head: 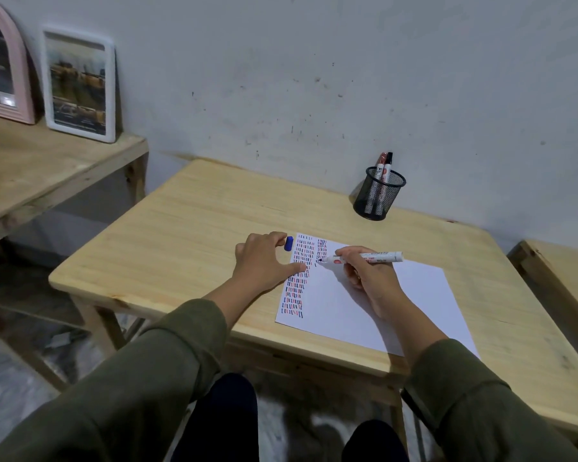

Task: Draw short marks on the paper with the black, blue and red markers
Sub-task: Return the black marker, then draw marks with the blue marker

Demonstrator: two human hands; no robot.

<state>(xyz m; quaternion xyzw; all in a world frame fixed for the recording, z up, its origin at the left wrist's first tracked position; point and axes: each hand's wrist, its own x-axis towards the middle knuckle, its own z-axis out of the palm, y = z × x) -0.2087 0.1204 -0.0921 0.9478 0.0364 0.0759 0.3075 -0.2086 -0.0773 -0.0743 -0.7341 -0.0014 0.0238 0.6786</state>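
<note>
The paper [364,305] lay along the desk's [181,235] near edge, marks filling its left side. On it the right hand [367,278] was clamped on a marker [364,259], tip touching the sheet. The left hand [264,258] pressed the paper's left edge, fingers spread, a blue cap [289,243] beside them. Near the desk's far edge stood a mesh cup [379,195] holding two markers [382,168].

I see a dim, evenly lit scene with soft, faint shadows under my hands on the paper [364,305]. Straight edges bow near the borders, and the lower corners look smeared and soft.
</note>
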